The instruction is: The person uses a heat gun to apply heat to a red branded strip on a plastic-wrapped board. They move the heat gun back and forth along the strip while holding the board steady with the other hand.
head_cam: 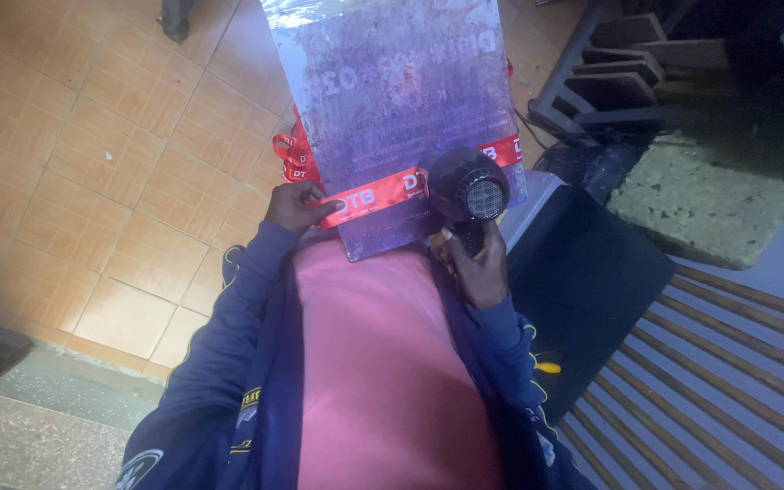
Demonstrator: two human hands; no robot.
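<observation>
orange floor tiles (93, 163) lie below; a purple printed board (392, 109) leans on the lap toward 12 o'clock, left hand (294, 205) pressing a red ribbon (369, 194) flat, right hand (478, 268) clamped around a black hair dryer (467, 189) aimed at the ribbon, likely to heat it

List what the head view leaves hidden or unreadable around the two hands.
- Board: top edge cut off by the frame.
- Hair dryer: nozzle faces away, handle wrapped by the right hand.
- Red ribbon: its end lies under the left hand.
- Board's lower edge: support hidden by the torso.
</observation>
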